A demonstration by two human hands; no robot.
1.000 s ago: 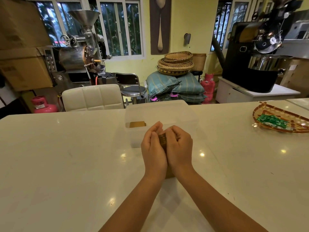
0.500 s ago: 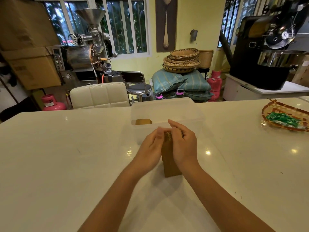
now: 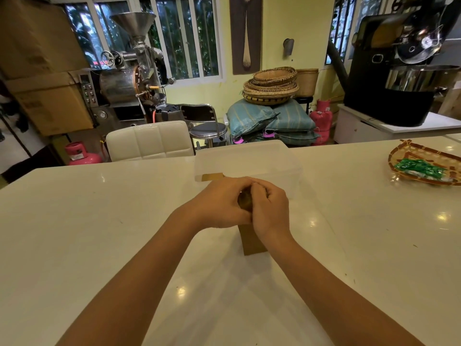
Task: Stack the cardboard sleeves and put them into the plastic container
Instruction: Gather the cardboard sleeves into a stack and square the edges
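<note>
A brown stack of cardboard sleeves (image 3: pixel 252 242) stands on end on the white table, in the middle of the view. My left hand (image 3: pixel 219 206) and my right hand (image 3: pixel 270 208) are both wrapped around its top, fingers meeting over it, so most of the stack is hidden. Just behind my hands sits the clear plastic container (image 3: pixel 245 158); a brown piece of cardboard (image 3: pixel 212 177) shows through its left side.
A woven tray (image 3: pixel 409 156) with green packets (image 3: pixel 421 169) lies at the table's right edge. Behind the table stand a white padded chair (image 3: pixel 149 141), a stool, coffee roasting machines, cardboard boxes and stacked baskets.
Both hands have closed tighter over the top of the stack, the left fingers now overlapping the right. The stack stays upright in the same spot; the view has shifted slightly.
</note>
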